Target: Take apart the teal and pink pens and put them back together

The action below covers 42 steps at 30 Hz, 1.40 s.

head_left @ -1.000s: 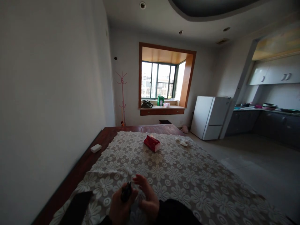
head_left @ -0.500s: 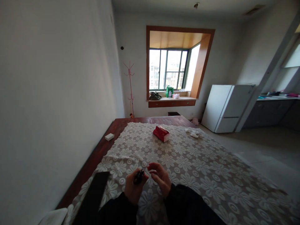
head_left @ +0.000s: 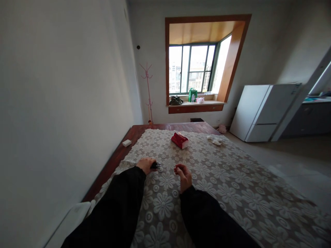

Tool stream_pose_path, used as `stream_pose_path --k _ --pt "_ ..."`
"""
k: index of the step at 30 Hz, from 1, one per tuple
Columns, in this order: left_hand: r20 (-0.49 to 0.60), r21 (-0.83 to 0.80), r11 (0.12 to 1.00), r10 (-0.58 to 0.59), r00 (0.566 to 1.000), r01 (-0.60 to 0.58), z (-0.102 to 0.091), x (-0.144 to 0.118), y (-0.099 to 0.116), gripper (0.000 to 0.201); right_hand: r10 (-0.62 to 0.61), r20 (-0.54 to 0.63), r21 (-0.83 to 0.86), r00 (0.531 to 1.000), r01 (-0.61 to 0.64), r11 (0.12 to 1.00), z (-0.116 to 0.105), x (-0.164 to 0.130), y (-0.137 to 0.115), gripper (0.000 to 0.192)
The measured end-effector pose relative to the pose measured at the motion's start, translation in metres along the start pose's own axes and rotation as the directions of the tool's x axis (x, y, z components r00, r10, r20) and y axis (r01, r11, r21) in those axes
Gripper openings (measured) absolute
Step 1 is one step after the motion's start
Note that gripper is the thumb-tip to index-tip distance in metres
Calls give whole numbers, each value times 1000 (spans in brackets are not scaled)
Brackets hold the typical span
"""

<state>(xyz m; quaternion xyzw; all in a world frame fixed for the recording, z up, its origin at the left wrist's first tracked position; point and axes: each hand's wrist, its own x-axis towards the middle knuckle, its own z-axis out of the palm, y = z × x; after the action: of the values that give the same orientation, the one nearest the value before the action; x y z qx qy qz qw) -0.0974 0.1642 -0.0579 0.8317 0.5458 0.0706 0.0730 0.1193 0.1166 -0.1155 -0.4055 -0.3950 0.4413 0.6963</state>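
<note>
Both hands have moved apart and forward since the earlier frames, where they met close together over the cloth; the dark strip at lower left is gone from view; left hand [head_left: 146, 164] now lies at the left of the floral cloth [head_left: 227, 179], closed around a small dark tool [head_left: 154, 165] whose pale metal tip juts toward the right hand [head_left: 183, 173]; right hand rests beside it, apart from the tool, fingers [head_left: 178, 169] curled loosely inward; whether they pinch anything cannot be told at this size; both arms wear dark sleeves [head_left: 121, 206]; further up the cloth lie a red box [head_left: 180, 140] and, to its right, some white scraps [head_left: 214, 140]; a white block [head_left: 126, 142] sits on the bare wood border [head_left: 134, 132]; beyond stand a window [head_left: 191, 72] and a fridge [head_left: 263, 112]. Step in hand, as judged: the tool is held ready between two-handed operations; any next move calls for the right hand to close the gap to the tip while the left keeps its grip steady.
</note>
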Motion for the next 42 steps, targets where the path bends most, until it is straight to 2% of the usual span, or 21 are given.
stream_pose_path --k 3,6,13,20,25,31,34,36,38,39,40,42 --pt "1 -47 998 41 999 -41 3 5 -11 54 18 16 4 1000 -18 1000 1 -1 -1 25" --pt "-25 -85 993 75 997 -77 10 -2 -17 75 37 22 12 999 -37 999 3 -2 -1 27" --pt "-49 -76 996 53 997 -57 34 -26 -15 69 30 28 35 999 -31 999 7 -3 -3 25" --pt "-71 -105 982 150 986 -157 23 -31 -17 76 11 92 6 996 -12 1000 3 -1 1 21" --pt "-175 -139 982 102 979 -127 18 -37 -19 61 -5 108 -11 994 7 1000 1 0 5 21" --pt "-234 -95 981 144 962 -170 17 -43 -18 20 -21 114 -4 993 21 1000 1 0 9 19" --pt "-274 -104 983 119 954 -152 9 -46 -13 16 -28 123 -28 992 32 999 -1 1 10 18" --pt "-334 -171 978 53 941 -116 1 -48 -5 14 -45 132 -68 990 55 996 0 0 8 18" --pt "-385 -340 937 -62 921 -79 -4 -51 9 17 -84 162 -141 983 107 984 1 -5 5 18" --pt "-387 -466 882 -129 913 -73 -6 -51 17 21 -107 199 -190 974 146 971 3 -8 2 17" --pt "-368 -600 795 -180 912 -85 -6 -52 25 26 -133 247 -241 960 194 951 5 -12 -1 17" --pt "-307 -813 565 -213 928 -140 -3 -54 41 33 -187 390 -305 902 318 898 8 -20 -7 21"
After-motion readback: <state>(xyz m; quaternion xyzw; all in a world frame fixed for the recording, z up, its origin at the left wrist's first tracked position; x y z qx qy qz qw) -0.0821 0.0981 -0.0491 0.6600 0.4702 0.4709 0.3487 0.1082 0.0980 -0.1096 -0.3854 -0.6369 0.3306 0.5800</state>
